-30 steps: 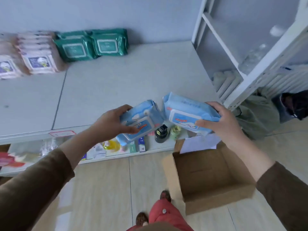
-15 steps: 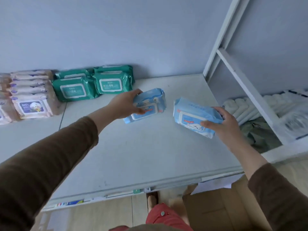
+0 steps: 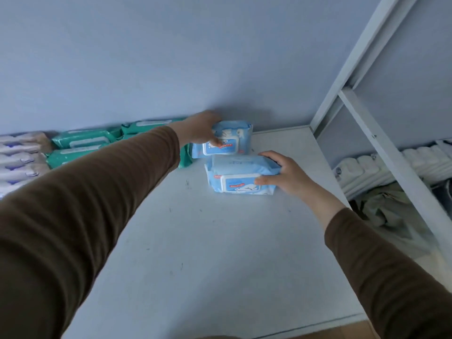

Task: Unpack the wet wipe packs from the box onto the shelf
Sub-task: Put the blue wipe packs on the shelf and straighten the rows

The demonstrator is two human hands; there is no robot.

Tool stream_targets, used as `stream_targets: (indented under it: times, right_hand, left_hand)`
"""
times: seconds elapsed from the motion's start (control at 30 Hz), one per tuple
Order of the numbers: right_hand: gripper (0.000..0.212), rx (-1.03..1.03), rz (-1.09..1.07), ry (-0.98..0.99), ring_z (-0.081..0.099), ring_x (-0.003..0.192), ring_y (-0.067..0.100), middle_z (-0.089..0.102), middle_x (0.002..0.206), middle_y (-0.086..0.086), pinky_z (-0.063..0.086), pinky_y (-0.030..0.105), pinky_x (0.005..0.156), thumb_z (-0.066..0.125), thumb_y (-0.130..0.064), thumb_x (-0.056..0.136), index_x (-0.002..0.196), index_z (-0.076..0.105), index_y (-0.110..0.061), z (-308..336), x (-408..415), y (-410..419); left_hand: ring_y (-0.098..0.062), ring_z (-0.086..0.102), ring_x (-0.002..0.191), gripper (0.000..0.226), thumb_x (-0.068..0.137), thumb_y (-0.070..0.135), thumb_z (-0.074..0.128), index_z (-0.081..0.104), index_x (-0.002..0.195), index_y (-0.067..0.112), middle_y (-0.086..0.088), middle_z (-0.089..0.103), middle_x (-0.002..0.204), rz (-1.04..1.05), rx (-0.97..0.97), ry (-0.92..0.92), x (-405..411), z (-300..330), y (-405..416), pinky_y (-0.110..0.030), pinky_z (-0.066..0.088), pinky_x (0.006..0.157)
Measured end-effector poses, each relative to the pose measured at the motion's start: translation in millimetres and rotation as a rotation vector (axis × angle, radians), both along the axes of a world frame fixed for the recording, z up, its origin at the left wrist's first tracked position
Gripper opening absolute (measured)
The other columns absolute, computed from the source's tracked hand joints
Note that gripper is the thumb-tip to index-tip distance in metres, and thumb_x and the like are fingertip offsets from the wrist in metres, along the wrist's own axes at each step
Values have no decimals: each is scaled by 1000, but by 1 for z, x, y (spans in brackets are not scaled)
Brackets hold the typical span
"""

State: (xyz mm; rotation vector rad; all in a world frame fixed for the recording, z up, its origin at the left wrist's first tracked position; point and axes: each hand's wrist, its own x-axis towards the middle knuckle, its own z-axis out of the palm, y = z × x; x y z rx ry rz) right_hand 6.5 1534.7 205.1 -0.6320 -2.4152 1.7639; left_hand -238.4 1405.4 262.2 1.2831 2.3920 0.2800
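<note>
Two light blue wet wipe packs lie on the white shelf [image 3: 195,253], one in front of the other. My left hand [image 3: 199,129] grips the far blue pack [image 3: 232,137], which rests against the back wall next to the green packs. My right hand [image 3: 286,176] holds the near blue pack [image 3: 234,177] by its right end, and the pack lies flat on the shelf just in front of the far one. The box is almost out of view; only a brown sliver shows at the bottom edge.
Green wet wipe packs [image 3: 83,143] are stacked at the back left, with pale pink-white packs [image 3: 19,157] further left. A white shelf upright [image 3: 381,148] stands at the right, with white rolled items [image 3: 367,167] and crumpled cloth [image 3: 381,209] beyond it.
Both hands have moved forward and down with their packs, from mid-air over the shelf to resting on it near the back wall. The view has tilted up, and the box has dropped out of sight.
</note>
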Motion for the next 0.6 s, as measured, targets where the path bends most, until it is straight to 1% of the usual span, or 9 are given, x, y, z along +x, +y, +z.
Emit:
stream_targets:
  times: [0.07,0.13,0.2,0.3,0.33,0.4,0.47,0.53,0.6]
  right_hand:
    - [58,-44,38,-9,68,93,7,71,105,-10,55,23,76,90,-14,63,114,66,-28,-1,-26,5]
    - [57,-48,48,-13,69,93,7,72,107,-4,56,25,78,89,-5,67,117,66,-23,-3,-47,10]
    - [55,-24,23,0,69,92,10,72,107,-2,57,31,80,89,-7,68,116,66,-19,-6,-62,17]
    - [61,-13,-121,31,69,90,16,68,107,0,60,39,80,91,-12,65,117,59,-17,-14,-69,20]
    - [66,-20,-184,49,68,89,15,66,108,0,60,38,79,91,-12,66,120,54,-18,-18,-67,16]
    - [79,-24,-259,88,65,91,10,62,112,-3,58,29,79,91,-12,67,128,42,-21,-26,-64,1]
    - [86,55,-257,84,63,97,2,58,114,-13,55,20,80,93,-21,65,130,36,-21,-33,-63,-13]
    - [85,120,-272,95,61,99,-3,57,113,-19,53,16,78,92,-29,65,127,36,-21,-36,-65,-21]
    - [81,125,-301,120,60,99,-5,58,114,-16,52,14,74,91,-30,67,126,37,-22,-36,-66,-25]
  left_hand:
    - [-28,51,121,64,79,35,80,55,135,16,-5,55,131,-11,10,2,-11,0,0,-32,40,96]
    - [-27,54,118,62,79,34,79,55,133,18,-3,58,128,-12,37,13,-18,-1,-1,-32,42,94]
    - [-27,56,113,58,79,32,79,56,131,17,-3,61,126,-7,57,65,-21,-2,-2,-32,43,90]
    - [-27,57,112,54,82,38,74,60,131,20,-4,62,123,-43,49,201,-27,-3,-6,-34,47,91]
    - [-27,57,111,54,82,39,73,60,131,20,-4,63,122,-45,46,231,-29,-4,-7,-36,48,91]
    - [-28,58,107,52,82,39,73,60,129,20,-4,63,119,-42,45,272,-29,-5,-11,-39,51,88]
    - [-28,58,106,49,82,38,73,59,125,19,-4,62,117,-42,52,319,-25,-10,-11,-41,52,85]
    - [-28,59,107,46,82,36,74,57,121,18,-3,61,117,-31,59,350,-20,-16,-11,-41,54,85]
    - [-28,59,107,43,83,35,73,57,119,18,-3,61,117,-16,45,372,-18,-15,-11,-42,55,84]
